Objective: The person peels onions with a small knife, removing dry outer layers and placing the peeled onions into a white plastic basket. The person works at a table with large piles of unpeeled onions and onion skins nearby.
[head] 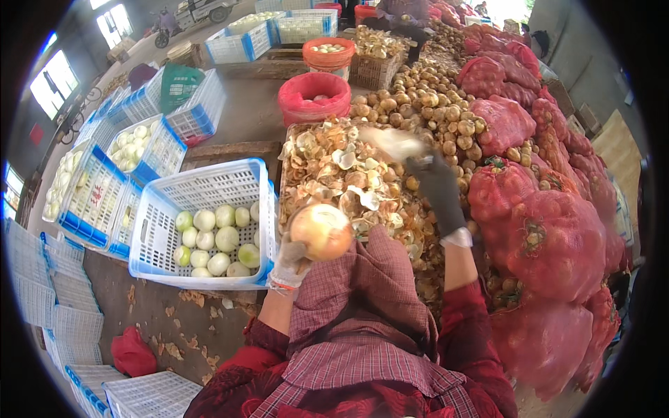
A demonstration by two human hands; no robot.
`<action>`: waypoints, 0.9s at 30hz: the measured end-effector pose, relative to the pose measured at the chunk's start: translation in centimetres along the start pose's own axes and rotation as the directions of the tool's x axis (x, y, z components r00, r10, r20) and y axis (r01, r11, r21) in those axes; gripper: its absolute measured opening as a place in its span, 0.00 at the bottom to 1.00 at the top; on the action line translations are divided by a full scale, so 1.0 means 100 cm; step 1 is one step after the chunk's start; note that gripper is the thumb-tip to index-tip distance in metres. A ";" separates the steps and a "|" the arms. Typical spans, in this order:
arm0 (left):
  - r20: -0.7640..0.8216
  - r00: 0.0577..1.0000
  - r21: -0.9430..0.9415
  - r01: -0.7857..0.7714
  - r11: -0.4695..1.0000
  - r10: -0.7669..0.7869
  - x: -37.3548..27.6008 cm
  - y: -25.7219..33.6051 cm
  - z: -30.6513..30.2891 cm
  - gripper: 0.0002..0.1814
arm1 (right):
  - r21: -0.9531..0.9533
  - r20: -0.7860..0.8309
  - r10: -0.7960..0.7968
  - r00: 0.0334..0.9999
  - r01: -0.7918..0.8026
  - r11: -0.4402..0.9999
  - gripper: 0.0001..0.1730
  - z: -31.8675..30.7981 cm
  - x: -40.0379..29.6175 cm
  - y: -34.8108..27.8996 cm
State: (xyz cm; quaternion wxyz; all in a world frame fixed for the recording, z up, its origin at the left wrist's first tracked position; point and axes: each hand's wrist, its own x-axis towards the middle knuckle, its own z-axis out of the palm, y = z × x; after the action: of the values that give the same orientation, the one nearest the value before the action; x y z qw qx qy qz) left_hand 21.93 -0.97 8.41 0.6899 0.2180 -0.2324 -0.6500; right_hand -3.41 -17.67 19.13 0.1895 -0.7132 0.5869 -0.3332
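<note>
My left hand [291,261], in a pale work glove, holds a large onion [321,232] with partly brown, shiny skin over my lap. My right hand [436,183], in a dark grey glove, is above the right side of the onion skins. Its fingers are closed on a small object, blurred by motion; a pale blurred shape [392,142] extends to its upper left, and I cannot tell what either is. Heaped loose onion skins [339,172] lie before me. To the left, a white and blue plastic crate [204,282] holds peeled onions [227,239] in its bottom.
Unpeeled onions [434,104] are piled ahead and to the right, beside stacked red mesh sacks [556,245]. A pink-lined bucket [314,99] and an orange-rimmed bucket [328,52] stand ahead. More crates [149,149] stand at left. Another person [402,15] sits far ahead.
</note>
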 end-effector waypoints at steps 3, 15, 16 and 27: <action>0.166 0.985 0.288 -0.086 0.954 0.038 -0.004 0.010 0.020 0.57 | 0.453 0.430 0.111 0.896 -0.321 0.832 0.23 0.043 -0.033 0.000; 0.657 0.732 0.718 -0.680 -0.147 -0.178 0.011 0.049 0.103 0.62 | 0.721 0.648 -0.165 0.743 -0.669 -0.179 0.29 0.096 -0.146 0.065; 0.670 0.742 0.739 -0.665 -0.107 0.023 0.002 0.035 0.084 0.65 | 0.496 0.710 -0.284 0.645 -0.743 -0.449 0.34 0.090 -0.151 0.065; -0.145 0.978 0.074 0.160 0.984 -0.148 -0.026 -0.037 0.067 0.33 | 0.603 0.120 -0.302 0.946 0.173 0.779 0.36 0.047 -0.163 0.001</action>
State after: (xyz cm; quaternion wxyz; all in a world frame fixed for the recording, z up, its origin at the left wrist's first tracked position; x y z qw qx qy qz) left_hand 14.80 1.36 11.39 0.6421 0.3094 -0.1938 -0.6741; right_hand -1.66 -2.51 11.64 0.4163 -0.7197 0.3373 -0.4415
